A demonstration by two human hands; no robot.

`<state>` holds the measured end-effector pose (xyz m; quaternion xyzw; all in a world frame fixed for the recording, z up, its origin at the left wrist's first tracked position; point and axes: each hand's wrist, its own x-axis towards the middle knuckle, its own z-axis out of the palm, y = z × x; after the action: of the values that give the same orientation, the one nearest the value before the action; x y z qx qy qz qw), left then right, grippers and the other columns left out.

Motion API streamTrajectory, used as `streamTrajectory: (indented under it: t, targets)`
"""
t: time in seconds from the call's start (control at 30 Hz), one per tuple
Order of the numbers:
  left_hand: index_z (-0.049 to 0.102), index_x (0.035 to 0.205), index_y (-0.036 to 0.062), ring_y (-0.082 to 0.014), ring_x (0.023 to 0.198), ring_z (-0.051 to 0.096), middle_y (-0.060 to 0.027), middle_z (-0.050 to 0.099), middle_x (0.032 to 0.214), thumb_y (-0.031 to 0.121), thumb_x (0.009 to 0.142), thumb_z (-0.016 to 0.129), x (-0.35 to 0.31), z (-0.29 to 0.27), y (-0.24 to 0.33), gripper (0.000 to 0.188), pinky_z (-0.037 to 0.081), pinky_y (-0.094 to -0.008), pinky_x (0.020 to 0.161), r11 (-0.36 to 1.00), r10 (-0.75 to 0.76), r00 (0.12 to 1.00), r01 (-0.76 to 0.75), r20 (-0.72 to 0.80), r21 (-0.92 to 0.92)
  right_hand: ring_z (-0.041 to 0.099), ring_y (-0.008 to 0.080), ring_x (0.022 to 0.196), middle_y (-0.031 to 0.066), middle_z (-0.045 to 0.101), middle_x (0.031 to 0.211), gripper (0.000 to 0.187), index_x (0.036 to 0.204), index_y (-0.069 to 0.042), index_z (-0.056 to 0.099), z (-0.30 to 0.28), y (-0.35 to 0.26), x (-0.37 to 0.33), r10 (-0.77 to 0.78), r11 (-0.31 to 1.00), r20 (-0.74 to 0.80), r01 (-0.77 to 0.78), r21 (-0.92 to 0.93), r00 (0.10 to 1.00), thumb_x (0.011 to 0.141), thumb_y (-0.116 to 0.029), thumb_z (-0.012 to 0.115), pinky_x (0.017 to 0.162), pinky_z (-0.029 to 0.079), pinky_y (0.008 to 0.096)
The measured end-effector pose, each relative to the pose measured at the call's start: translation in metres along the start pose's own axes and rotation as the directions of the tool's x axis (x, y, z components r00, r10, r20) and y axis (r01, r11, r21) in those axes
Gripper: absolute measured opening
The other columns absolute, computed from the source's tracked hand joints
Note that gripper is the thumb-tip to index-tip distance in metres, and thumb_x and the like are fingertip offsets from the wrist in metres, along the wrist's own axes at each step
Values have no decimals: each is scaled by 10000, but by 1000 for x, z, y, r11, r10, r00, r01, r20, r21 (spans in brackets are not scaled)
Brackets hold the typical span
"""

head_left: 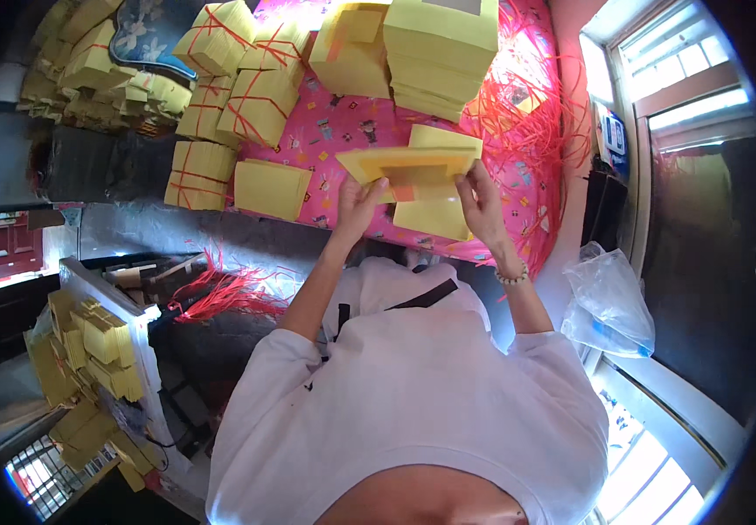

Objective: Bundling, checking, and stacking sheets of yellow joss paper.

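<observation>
Over the front edge of the pink table, a thin stack of yellow paper sheets is raised between my hands. My left hand pinches its lower left corner, thumb on top. At the right end my right hand grips the stack, fingers curled at the edge. More yellow paper lies on the table beneath it, partly covered by what I hold. To the left rests a flat yellow pile.
Yellow bundles tied with red strips stand at the back left, tall yellow stacks at the back. Tangled red strips cover the right side of the pink patterned table. A clear plastic bag hangs on the right.
</observation>
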<state>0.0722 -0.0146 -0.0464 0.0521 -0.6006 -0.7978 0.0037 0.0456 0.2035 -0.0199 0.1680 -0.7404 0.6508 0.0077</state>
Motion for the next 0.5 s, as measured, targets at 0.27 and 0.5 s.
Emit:
streamTrajectory:
  t: [0.27, 0.5]
  targets:
    - [537, 1073, 3, -123, 933, 572, -50, 617, 974, -4, 845, 564, 24, 2, -56, 230, 461, -263, 798, 979, 143, 978, -163, 152, 125, 577, 255, 978, 155, 588, 1019, 195, 1105, 3, 485, 2, 53, -26, -41, 979, -110, 18, -203, 993, 915, -36, 473, 823, 434, 316]
    - [524, 1135, 3, -132, 919, 576, -60, 618, 1020, 92, 820, 627, 30, 6, 12, 342, 465, -283, 797, 989, -55, 966, 17, 251, 149, 532, 90, 815, 57, 571, 878, 121, 1022, 5, 490, -22, 32, -10, 190, 981, -31, -189, 36, 981, 927, -69, 480, 727, 442, 246]
